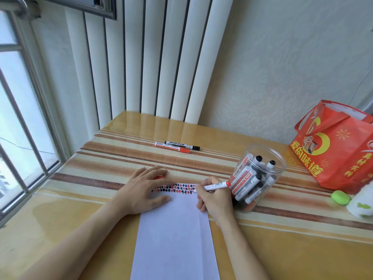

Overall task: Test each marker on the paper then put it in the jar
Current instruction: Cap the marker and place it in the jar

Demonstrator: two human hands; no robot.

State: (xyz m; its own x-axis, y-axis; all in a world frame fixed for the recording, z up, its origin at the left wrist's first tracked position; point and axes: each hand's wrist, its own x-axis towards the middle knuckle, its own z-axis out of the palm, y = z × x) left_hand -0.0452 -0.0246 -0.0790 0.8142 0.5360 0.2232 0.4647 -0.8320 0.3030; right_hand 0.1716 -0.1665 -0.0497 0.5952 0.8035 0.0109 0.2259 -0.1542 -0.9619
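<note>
On the striped table [121, 158], paper [173, 229] is pressed flat by the open left hand [141, 190]; a red marker [214, 185] is gripped by the right hand [214, 199]. A light stroke is advised, then transfer to the jar [260, 178] just beside that hand.

Red bag [335, 156] far right; green eraser [340, 197] beside white roll [361, 203].

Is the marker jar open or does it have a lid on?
Open. The jar shows a bare round rim with no lid on it, and marker ends stick up toward the mouth. It stands upright, already holding many markers.
</note>
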